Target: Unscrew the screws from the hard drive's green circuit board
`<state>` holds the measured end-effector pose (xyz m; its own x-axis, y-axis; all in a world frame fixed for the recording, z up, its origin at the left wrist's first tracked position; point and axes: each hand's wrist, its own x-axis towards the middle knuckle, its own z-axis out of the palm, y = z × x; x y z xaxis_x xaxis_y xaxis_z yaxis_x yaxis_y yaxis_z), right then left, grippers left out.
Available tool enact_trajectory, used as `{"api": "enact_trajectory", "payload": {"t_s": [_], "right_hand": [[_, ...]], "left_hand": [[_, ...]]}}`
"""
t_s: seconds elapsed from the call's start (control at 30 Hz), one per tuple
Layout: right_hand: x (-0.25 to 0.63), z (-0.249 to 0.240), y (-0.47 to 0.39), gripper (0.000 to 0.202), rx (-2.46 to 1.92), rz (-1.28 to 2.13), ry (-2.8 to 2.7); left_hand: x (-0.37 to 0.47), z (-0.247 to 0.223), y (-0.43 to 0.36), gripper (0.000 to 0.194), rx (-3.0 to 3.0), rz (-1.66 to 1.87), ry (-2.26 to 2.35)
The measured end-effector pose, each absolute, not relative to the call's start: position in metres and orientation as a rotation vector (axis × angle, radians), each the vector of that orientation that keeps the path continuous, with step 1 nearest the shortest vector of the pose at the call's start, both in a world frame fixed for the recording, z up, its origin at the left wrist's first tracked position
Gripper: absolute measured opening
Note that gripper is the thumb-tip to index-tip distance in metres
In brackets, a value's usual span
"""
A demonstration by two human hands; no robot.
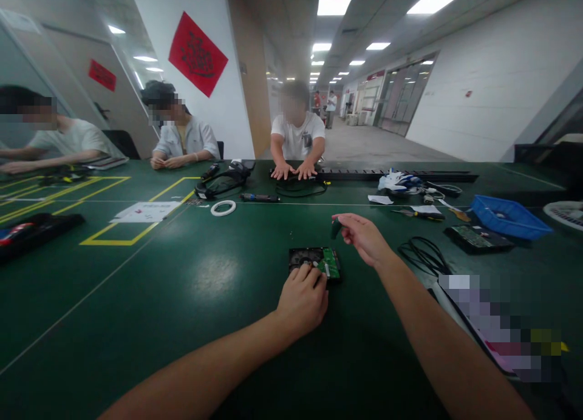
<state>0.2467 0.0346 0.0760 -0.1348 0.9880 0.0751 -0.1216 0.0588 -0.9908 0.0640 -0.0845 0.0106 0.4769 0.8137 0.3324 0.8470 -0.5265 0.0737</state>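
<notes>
A hard disk drive with a green circuit board lies on the dark green surface, in front of the person. The left hand bends its fingers over the drive's near side and touches it; whether they clasp it cannot be told. The right hand is raised just beyond the drive's right side, pinching a small dark green piece between thumb and fingers, clear of the drive. Off to the right, a looped black cable lies near a second drive-like unit, with a blue plastic tray just beside that unit. Farther left lies a white ring. Across the surface, a co-worker's two hands are spread flat above a thin black cord
</notes>
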Motion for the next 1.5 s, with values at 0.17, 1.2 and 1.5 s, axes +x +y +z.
{"api": "enact_trajectory", "payload": {"t_s": [0.17, 1.2, 1.5], "right_hand": [[0.245, 0.074, 0.035, 0.027, -1.028, 1.248, -1.220], [0.243, 0.081, 0.028, 0.020, -0.986, 1.479, -1.220], [0.246, 0.075, 0.034, 0.009, -0.888, 1.575, -1.016]], "left_hand": [[0.063, 0.010, -0.084, 0.037, -2.648, -0.560, -1.438], [0.063, 0.001, -0.080, 0.040, -2.666, -0.591, -1.290], [0.063, 0.000, -0.079, 0.040, -2.678, -0.558, -1.311]]}}
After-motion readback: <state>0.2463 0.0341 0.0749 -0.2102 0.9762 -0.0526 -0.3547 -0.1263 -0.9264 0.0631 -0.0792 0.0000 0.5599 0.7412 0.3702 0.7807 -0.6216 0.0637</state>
